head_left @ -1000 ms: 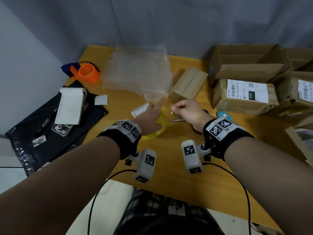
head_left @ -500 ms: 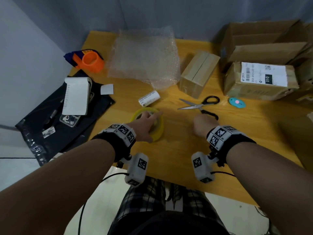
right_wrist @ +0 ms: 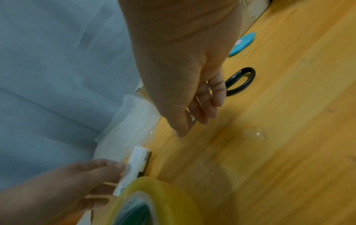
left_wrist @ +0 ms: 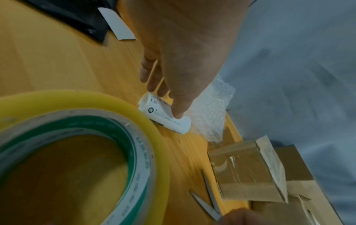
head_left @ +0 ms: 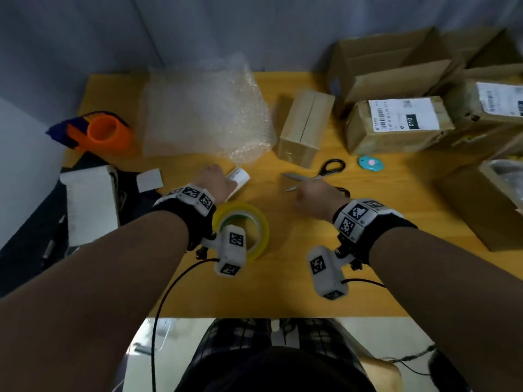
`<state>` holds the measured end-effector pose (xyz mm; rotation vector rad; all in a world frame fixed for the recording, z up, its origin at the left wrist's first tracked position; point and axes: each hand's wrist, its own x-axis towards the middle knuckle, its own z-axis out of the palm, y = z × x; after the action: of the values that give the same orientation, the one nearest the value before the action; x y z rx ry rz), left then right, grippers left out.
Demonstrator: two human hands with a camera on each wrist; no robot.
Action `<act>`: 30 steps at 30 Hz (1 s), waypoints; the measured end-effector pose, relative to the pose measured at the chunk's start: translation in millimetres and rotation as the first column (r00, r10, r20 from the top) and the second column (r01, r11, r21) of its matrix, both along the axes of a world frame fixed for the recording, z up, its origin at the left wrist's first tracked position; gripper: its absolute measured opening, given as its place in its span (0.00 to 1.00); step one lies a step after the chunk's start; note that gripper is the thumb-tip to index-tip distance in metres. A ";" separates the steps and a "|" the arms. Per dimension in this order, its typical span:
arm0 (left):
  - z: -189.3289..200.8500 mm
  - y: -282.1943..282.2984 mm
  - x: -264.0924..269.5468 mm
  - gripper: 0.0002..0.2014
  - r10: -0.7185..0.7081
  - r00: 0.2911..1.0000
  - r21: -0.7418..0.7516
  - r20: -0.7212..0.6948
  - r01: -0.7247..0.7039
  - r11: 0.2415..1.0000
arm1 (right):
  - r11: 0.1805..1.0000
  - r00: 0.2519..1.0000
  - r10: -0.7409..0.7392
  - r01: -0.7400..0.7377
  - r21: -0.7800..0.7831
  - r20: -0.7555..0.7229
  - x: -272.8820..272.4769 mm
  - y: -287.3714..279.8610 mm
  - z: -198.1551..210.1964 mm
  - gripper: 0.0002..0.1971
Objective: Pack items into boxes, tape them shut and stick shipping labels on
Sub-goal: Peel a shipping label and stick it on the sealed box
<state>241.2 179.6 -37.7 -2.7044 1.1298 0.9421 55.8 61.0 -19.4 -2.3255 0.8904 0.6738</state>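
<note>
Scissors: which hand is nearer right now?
Right. The right hand is over the scissors, at the blades. The left hand is off to their left, touching the rolled label.
</note>
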 end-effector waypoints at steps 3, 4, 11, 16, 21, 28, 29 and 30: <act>-10.2 -3.4 10.0 0.20 -0.032 0.996 -0.025 -0.080 0.030 0.999 | 0.992 0.976 -0.129 0.125 0.031 0.175 12.5 5.0 -0.1 0.12; -11.7 -4.6 11.7 0.21 -0.061 0.994 -0.019 -0.088 0.060 0.998 | 0.985 0.964 -0.170 0.163 0.052 0.203 17.3 5.9 1.9 0.12; 11.1 -20.0 12.7 0.21 -0.208 0.966 -0.032 -0.153 0.205 0.978 | 0.913 0.848 -0.400 0.337 0.228 0.347 47.1 1.3 13.7 0.13; -0.5 -16.5 9.7 0.17 -0.218 0.952 0.038 -0.213 0.231 0.972 | 0.914 0.876 -0.390 0.331 0.236 0.282 56.4 -4.4 12.6 0.16; -2.5 -19.3 -5.9 0.18 -0.145 0.970 -0.054 -0.193 0.137 0.989 | 0.931 0.891 -0.355 0.310 0.192 0.283 43.7 -4.7 0.8 0.18; 46.9 -38.7 -20.8 0.15 -0.043 0.794 -0.328 -0.607 -0.200 0.923 | 0.733 0.618 -0.656 0.386 0.561 0.433 26.5 -16.0 21.5 0.12; 55.9 -41.0 -21.9 0.13 -0.039 0.780 -0.328 -0.624 -0.216 0.920 | 0.747 0.582 -0.651 0.377 0.548 0.487 26.4 -19.2 27.0 0.12; 64.3 -43.0 -22.3 0.12 -0.035 0.771 -0.320 -0.636 -0.222 0.921 | 0.770 0.552 -0.631 0.360 0.527 0.546 26.7 -22.3 32.0 0.14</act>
<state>218.9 136.6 26.6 -2.8192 1.3991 1.9538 82.5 38.7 12.6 -1.6188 0.8959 -0.3014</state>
